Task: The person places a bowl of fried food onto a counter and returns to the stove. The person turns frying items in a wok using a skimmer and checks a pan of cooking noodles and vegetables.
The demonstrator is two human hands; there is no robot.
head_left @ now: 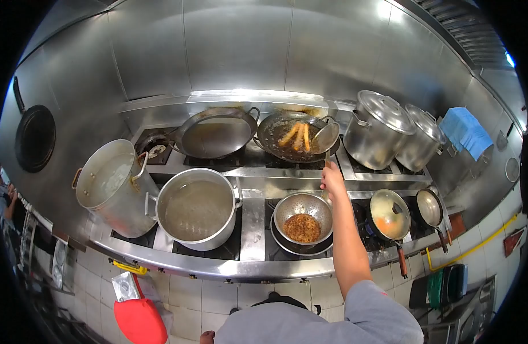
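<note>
My right hand is closed around the handle of a skimmer, arm stretched forward over the stove. The skimmer's round head sits at the right side of a wok of bubbling dark oil. Several long golden fried sticks lie in the oil just left of it. Below my right hand, a metal bowl holding browned crumbly bits rests on a pan over the front burner. Only a small part of my left hand shows low at the bottom edge, and its fingers cannot be made out.
A second wok stands at the back left. Two large pots of liquid occupy the front left. Lidded pots stand back right. Front right are a lidded frying pan and a smaller pan, handles jutting over the edge.
</note>
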